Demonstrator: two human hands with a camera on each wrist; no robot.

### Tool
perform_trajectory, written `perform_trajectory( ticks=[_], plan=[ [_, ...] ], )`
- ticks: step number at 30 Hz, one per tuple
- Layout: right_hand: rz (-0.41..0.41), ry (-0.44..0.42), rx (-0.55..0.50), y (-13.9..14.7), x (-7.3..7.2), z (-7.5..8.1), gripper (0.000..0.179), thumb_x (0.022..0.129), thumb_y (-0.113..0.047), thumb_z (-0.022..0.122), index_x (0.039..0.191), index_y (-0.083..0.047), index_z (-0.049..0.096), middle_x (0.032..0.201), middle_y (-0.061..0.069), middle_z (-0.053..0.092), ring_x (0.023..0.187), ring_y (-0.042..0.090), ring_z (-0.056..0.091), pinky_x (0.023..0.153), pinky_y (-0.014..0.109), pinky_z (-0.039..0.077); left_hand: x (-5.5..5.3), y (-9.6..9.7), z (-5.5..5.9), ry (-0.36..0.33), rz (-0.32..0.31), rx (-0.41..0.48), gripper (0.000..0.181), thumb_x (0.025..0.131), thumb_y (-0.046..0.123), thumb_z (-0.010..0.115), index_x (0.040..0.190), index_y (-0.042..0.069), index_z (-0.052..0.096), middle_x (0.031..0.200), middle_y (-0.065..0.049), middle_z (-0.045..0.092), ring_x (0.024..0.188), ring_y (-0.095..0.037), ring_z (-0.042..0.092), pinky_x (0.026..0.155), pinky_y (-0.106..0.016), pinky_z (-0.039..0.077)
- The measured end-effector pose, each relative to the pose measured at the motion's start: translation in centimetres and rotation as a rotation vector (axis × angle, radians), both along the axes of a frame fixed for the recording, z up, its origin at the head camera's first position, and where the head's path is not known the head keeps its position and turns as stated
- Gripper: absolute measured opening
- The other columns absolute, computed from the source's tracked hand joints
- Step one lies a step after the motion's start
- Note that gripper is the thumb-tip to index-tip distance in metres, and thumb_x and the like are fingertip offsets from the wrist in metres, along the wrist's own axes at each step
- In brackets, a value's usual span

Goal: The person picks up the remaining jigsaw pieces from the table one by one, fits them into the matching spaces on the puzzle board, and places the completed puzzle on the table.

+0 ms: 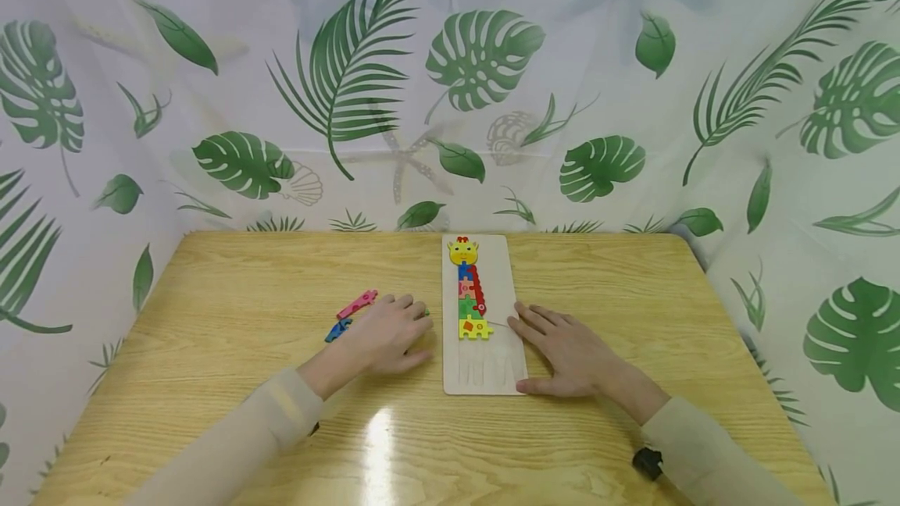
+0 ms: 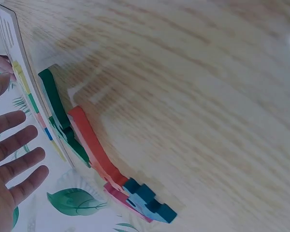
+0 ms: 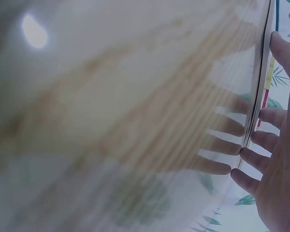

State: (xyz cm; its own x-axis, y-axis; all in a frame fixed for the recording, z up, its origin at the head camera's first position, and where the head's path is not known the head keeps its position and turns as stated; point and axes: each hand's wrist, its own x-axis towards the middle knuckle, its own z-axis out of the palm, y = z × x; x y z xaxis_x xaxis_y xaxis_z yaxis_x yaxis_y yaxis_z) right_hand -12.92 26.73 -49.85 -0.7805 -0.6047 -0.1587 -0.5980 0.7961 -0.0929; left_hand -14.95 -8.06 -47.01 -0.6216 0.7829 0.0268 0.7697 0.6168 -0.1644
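Note:
A pale wooden puzzle board lies upright before me, carrying a giraffe's yellow head and a neck of blue, pink, green and yellow pieces, edged by a red strip. Below the yellow piece, bare leg-shaped recesses show. My right hand rests at the board's right edge, fingers spread and touching it. To the left of the board, my left hand hovers over loose pieces with relaxed fingers, holding nothing. Those pieces are green, orange-red, blue and pink; the hand mostly covers the green and orange-red ones in the head view.
The wooden table stretches out on both sides of the board. Behind it and at its sides hangs a white leaf-print cloth. A black wrist device sits by the right sleeve.

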Motion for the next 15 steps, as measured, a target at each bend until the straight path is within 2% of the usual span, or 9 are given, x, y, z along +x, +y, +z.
perform_trajectory(
  ticks=[15],
  plan=[
    [0.005, 0.033, -0.033, 0.5, 0.2, 0.2, 0.101, 0.09, -0.082, 0.054, 0.165, -0.017, 0.038, 0.174, 0.011, 0.033, 0.158, 0.039, 0.037, 0.122, 0.061, 0.04, 0.6, -2.3, 0.0, 0.006, 0.041, 0.077, 0.051, 0.098, 0.059, 0.065, 0.124, 0.015, 0.075, 0.121, -0.006, 0.075, 0.112, -0.026, 0.07, 0.1, -0.041, 0.059]
  ],
)
